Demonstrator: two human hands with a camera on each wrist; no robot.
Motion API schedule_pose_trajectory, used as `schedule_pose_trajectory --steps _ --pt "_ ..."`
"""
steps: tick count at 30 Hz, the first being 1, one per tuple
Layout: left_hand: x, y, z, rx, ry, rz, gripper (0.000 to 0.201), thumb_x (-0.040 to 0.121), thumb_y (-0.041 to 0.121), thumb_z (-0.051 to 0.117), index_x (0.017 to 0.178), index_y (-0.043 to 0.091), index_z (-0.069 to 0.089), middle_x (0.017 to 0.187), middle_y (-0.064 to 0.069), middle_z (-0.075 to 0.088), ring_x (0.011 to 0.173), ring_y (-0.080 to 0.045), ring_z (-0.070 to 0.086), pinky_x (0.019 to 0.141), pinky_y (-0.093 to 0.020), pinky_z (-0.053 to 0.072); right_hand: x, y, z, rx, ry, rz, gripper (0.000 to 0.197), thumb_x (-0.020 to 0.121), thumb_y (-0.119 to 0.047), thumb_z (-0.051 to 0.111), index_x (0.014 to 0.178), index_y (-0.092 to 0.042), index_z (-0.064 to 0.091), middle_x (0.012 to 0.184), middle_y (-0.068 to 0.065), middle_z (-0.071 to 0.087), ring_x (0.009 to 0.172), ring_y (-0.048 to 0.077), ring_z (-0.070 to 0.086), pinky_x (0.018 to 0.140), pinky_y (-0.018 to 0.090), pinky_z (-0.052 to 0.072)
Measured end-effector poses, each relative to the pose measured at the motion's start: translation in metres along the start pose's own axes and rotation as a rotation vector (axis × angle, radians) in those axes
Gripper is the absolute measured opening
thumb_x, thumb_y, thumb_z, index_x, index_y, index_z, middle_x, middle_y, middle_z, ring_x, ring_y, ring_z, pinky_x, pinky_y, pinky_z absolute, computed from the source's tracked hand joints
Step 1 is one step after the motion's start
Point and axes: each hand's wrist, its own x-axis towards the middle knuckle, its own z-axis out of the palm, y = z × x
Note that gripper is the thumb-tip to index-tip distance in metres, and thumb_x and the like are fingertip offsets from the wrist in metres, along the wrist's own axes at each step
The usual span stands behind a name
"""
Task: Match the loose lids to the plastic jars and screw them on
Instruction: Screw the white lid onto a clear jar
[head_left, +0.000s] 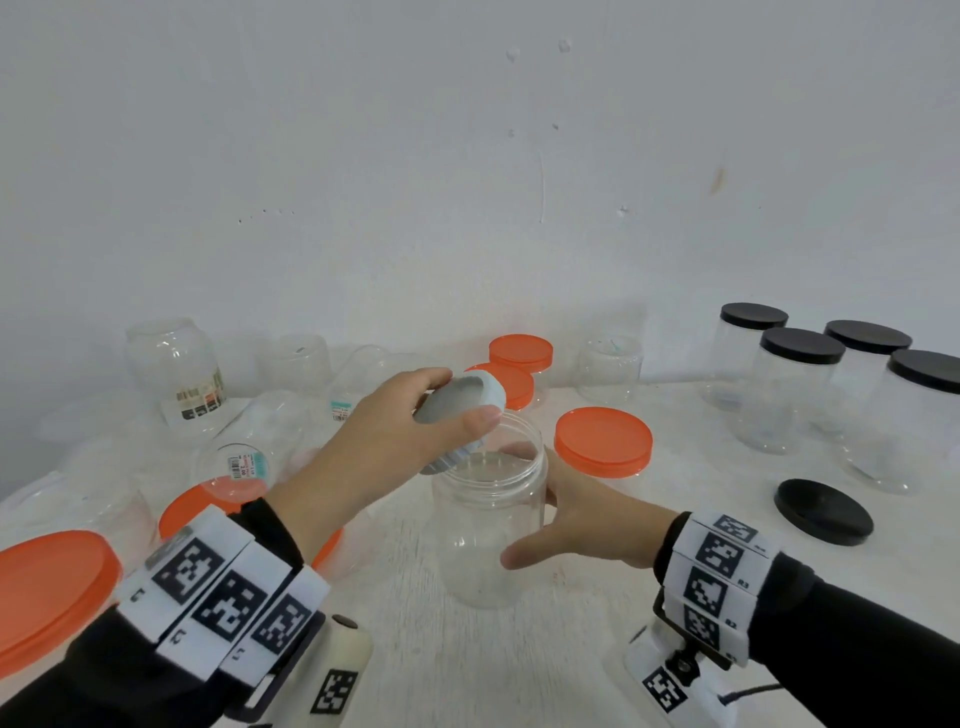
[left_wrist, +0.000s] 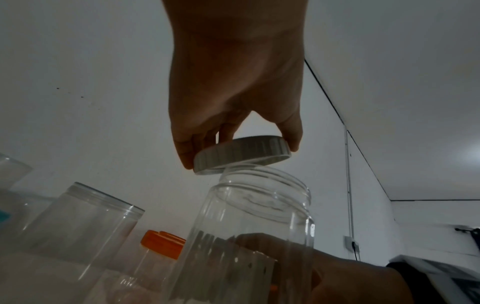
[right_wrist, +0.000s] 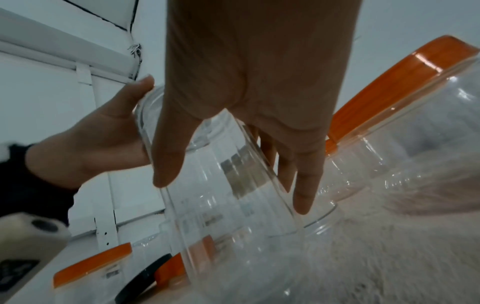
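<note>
On the white table stands a clear plastic jar (head_left: 485, 535) with its mouth open. My right hand (head_left: 545, 512) grips its upper body from the right, thumb in front and fingers round the back. My left hand (head_left: 462, 397) pinches a white ribbed lid (head_left: 460, 402) by its rim. The lid hangs tilted just over the left side of the jar's mouth. The left wrist view shows the lid (left_wrist: 241, 154) close above the threaded neck of the jar (left_wrist: 257, 216), its low edge near the rim. In the right wrist view my right hand (right_wrist: 233, 185) wraps the jar (right_wrist: 228, 195).
Several jars with black lids (head_left: 802, 345) stand at the back right, and a loose black lid (head_left: 823, 512) lies before them. Orange-lidded jars (head_left: 602, 441) sit right behind the held jar. Lidless clear jars (head_left: 171, 364) crowd the left. A big orange lid (head_left: 52, 587) is near left.
</note>
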Motion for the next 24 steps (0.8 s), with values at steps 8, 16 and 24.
schedule_pose_trajectory --steps 8,16,24 --pt "0.016 0.012 0.014 0.432 -0.189 0.064 0.088 0.071 0.066 0.067 0.146 0.027 0.041 0.144 0.014 0.039 0.124 0.0 0.038 0.093 -0.019 0.027 0.007 -0.003 0.002 -0.019 -0.02 -0.035 0.107 0.068 -0.028 0.085 0.148 -0.035 0.015 0.142 -0.017 0.041 0.133 0.003 0.039 0.113 0.034 0.036" --pt "0.012 0.004 0.018 0.416 -0.161 0.073 0.091 0.071 0.066 0.067 0.147 0.026 0.039 0.146 0.019 0.034 0.119 0.007 0.03 0.096 -0.018 0.026 0.008 -0.002 0.002 -0.056 -0.02 -0.043 0.1 0.073 -0.023 0.083 0.147 -0.029 0.016 0.139 -0.014 0.042 0.128 0.004 0.042 0.108 0.028 0.039" --pt "0.008 0.006 0.013 0.397 -0.203 0.064 0.115 0.051 0.08 0.058 0.15 0.029 0.028 0.149 0.022 0.028 0.127 0.006 0.029 0.099 -0.017 0.025 0.007 -0.001 -0.005 -0.1 -0.038 -0.011 0.11 0.063 -0.038 0.088 0.146 -0.037 0.016 0.139 -0.021 0.041 0.131 0.004 0.04 0.108 0.033 0.04"
